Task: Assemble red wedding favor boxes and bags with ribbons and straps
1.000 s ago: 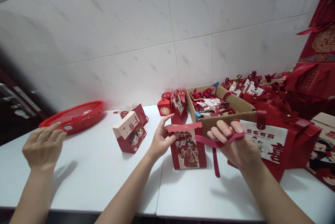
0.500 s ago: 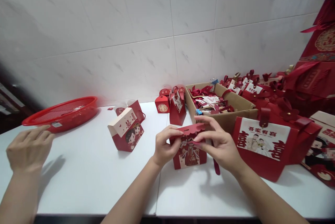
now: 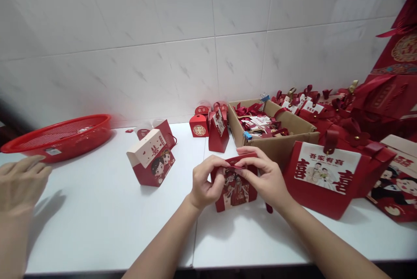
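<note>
A small red gift box [image 3: 236, 190] with printed figures on its front stands upright on the white table. My left hand [image 3: 208, 181] pinches its top edge from the left. From the right, my right hand [image 3: 263, 174] closes thumb and fingers on the same top edge, with a dark red ribbon [image 3: 269, 208] hanging below that hand. The ribbon's upper part is hidden behind the hand. Beside my right hand stands a larger red gift bag [image 3: 321, 179] with a white printed label.
Another person's hand [image 3: 24, 179] is at the left, near a red mesh basket [image 3: 78, 144]. A red-and-cream box [image 3: 151, 161] stands left of centre. Small red boxes [image 3: 199, 126] are by the wall. A cardboard box [image 3: 283, 142] holds ribbons and tags; red bags [image 3: 387, 96] crowd the right.
My right fingers have moved left and closed onto the box's top edge; the scalloped red flap that stood up is now folded down or covered. The other person's hand has shifted left.
</note>
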{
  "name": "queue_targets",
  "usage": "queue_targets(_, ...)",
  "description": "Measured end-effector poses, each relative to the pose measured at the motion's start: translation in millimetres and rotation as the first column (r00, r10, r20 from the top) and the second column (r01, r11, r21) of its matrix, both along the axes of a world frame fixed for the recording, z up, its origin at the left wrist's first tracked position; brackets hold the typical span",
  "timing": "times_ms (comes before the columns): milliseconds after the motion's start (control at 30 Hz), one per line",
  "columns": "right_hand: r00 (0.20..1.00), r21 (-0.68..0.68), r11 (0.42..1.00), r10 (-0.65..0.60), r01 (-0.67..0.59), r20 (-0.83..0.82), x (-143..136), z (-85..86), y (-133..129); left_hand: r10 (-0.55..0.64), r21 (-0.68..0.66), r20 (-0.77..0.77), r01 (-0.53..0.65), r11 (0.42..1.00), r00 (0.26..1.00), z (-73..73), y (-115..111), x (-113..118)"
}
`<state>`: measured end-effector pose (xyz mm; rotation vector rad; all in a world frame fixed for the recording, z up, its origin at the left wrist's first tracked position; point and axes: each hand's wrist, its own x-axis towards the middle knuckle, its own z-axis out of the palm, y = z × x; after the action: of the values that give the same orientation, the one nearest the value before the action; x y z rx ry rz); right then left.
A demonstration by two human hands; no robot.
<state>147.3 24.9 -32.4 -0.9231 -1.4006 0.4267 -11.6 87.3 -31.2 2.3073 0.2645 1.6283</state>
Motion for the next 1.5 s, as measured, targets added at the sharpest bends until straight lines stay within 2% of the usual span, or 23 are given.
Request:
queue_targets(100,0.998,0.036,0.998,-0.055,0.055,0.004,-2,-1.3,0,0.012,-0.022,0.034,-0.011,1.000,0.999,-5.9,-2,1)
queue_targets(200,0.993,0.081,0.990,-0.116,0.117,-0.013,-1,-2.3,-1,-0.053,-0.012,0.039,0.054,0.998,0.998,-9.7,-6,1)
queue_targets(267,0.993,0.040,0.993,-0.108,0.110,-0.048,0,-1.5,-2,-0.093,-0.013,0.040,0.093,0.996,0.995,-8.8,-8,1)
queue_targets(333,0.995,-0.060,0.995,-0.083,0.079,-0.060,0,0.4,-4,-0.120,-0.095,0.034,0.123,0.988,0.992,-5.4,-9,0)
queue_targets(400,0.995,-0.115,0.991,-0.080,0.073,-0.057,-1,2.2,-5,-0.141,-0.233,-0.005,0.136,0.963,0.990,-1.9,-9,1)
queue_targets(467,0.992,-0.085,0.991,-0.110,0.104,-0.064,-2,2.9,-6,-0.062,-0.256,-0.026,0.053,0.965,0.998,-1.2,-11,3)
queue_targets(533,0.987,-0.047,0.989,-0.143,0.140,-0.074,-3,2.3,-5,0.184,-0.100,0.011,-0.182,0.978,0.983,-5.3,-19,7)
queue_targets(567,0.984,-0.042,0.987,-0.159,0.157,-0.081,-3,1.8,-5,0.324,0.004,0.040,-0.324,0.946,0.945,-9.1,-26,9)
queue_targets(600,0.980,-0.044,0.984,-0.175,0.172,-0.091,-2,1.4,-4,0.444,0.093,0.054,-0.448,0.889,0.894,-13.6,-34,10)
queue_targets(667,0.975,-0.058,0.981,-0.191,0.186,-0.115,-2,0.7,-3,0.576,0.205,-0.042,-0.557,0.805,0.816,-22.9,-52,13)
queue_targets(700,0.974,-0.062,0.981,-0.191,0.184,-0.123,-1,0.7,-3,0.606,0.216,-0.109,-0.576,0.788,0.788,-26.7,-60,14)
queue_targets(767,0.975,-0.053,0.982,-0.187,0.182,-0.120,-1,0.9,-3,0.599,0.151,-0.224,-0.580,0.801,0.769,-31.0,-72,17)
queue_targets(900,0.975,-0.022,0.979,-0.202,0.201,-0.093,0,1.6,-4,0.467,-0.095,-0.295,-0.512,0.854,0.834,-28.4,-75,27)
queue_targets(1033,0.970,-0.039,0.974,-0.227,0.225,-0.087,4,1.2,-3,0.365,-0.245,-0.232,-0.418,0.875,0.902,-22.3,-71,34)
queue_targets(1133,0.968,-0.034,0.972,-0.233,0.230,-0.090,8,1.1,-1,0.181,-0.353,-0.183,-0.237,0.905,0.966,-13.0,-70,26)
queue_targets(1233,0.975,-0.022,0.980,-0.201,0.200,-0.096,8,2.2,-1,0.022,-0.494,-0.188,-0.114,0.862,0.982,5.0,-65,7)
queue_targets(1333,0.982,-0.041,0.988,-0.151,0.148,-0.111,6,3.5,-2,0.058,-0.547,-0.254,-0.192,0.815,0.966,29.0,-54,-12)
queue_targets(1500,0.976,-0.114,0.993,-0.053,0.029,-0.212,6,3.3,-4,0.178,-0.366,-0.458,-0.367,0.855,0.871,62.4,-41,-31)
